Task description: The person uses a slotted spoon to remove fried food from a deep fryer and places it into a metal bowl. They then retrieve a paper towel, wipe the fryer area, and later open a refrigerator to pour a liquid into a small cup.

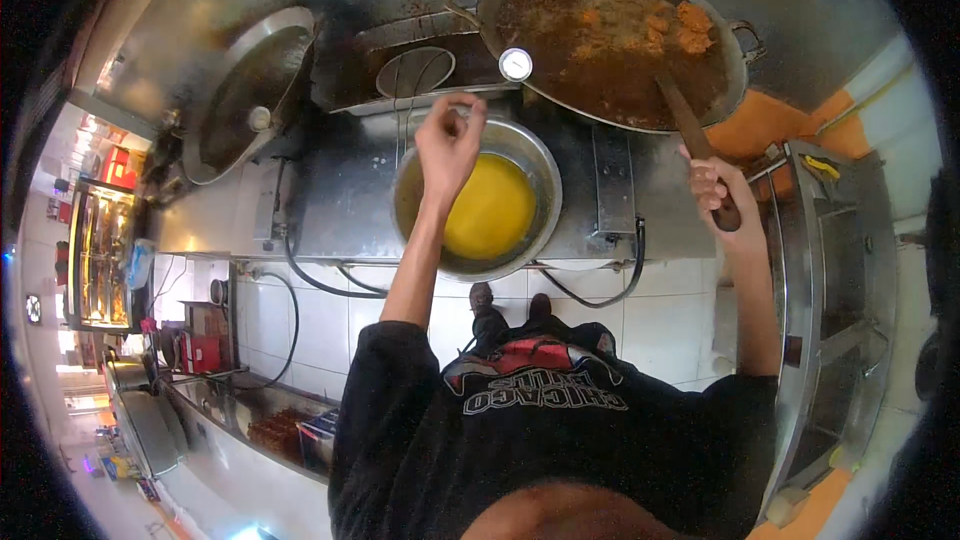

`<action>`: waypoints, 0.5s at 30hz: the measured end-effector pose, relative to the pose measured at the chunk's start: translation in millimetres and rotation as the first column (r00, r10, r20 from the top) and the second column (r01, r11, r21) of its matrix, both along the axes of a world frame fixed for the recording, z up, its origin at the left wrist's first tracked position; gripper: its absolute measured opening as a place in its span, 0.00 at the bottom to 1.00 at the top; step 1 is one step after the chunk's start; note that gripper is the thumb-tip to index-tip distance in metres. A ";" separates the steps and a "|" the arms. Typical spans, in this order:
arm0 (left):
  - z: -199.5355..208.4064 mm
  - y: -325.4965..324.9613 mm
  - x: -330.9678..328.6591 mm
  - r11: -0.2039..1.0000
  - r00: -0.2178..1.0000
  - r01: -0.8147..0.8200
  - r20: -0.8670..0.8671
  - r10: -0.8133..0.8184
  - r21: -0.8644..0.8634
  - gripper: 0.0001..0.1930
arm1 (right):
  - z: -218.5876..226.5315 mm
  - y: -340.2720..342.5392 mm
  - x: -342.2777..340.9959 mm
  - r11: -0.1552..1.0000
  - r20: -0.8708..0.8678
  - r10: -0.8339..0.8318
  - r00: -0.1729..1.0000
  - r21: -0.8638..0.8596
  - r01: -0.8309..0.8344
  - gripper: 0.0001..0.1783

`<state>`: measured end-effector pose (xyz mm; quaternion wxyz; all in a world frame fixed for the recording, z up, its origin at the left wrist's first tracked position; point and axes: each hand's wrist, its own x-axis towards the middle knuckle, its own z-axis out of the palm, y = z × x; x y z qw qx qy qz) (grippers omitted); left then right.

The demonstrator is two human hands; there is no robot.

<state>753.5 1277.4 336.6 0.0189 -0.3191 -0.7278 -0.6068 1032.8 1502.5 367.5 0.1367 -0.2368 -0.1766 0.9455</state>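
My right hand (735,198) grips a long brown wooden paddle (683,112). The paddle's far end dips into dark oil in a large round two-handled frying pan (735,90) at the far right. Orange-brown fried pieces (692,28) float near the pan's far right side. Over a metal bowl (545,165) of yellow liquid (492,205), my left hand (450,145) is raised with thumb and fingertips pinched together. Whatever that pinch may hold is too small to make out. A round white dial thermometer (515,64) sits at the pan's near left rim.
To the left stands a second oil pan (205,175) with its own dial (259,118). Between the pans is a metal trough (350,95) with a round strainer (415,72). A metal rack (835,230) borders my right side. Black hoses (325,288) hang below the counter's front edge.
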 end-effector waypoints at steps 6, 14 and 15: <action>-47.2 -20.3 41.0 0.997 0.995 0.029 0.089 -0.036 0.078 0.05 | 25.3 -23.6 -11.3 0.941 0.425 0.036 0.904 0.291 -0.175 0.18; -191.3 -184.6 88.1 0.865 0.843 -0.498 0.202 0.498 -0.054 0.17 | 36.9 -25.8 -22.1 0.956 0.316 0.156 0.936 0.190 -0.223 0.15; -205.0 -203.4 93.7 0.854 0.833 -0.502 0.187 0.520 -0.136 0.17 | 36.9 -24.4 -25.4 0.963 0.277 0.173 0.945 0.154 -0.221 0.15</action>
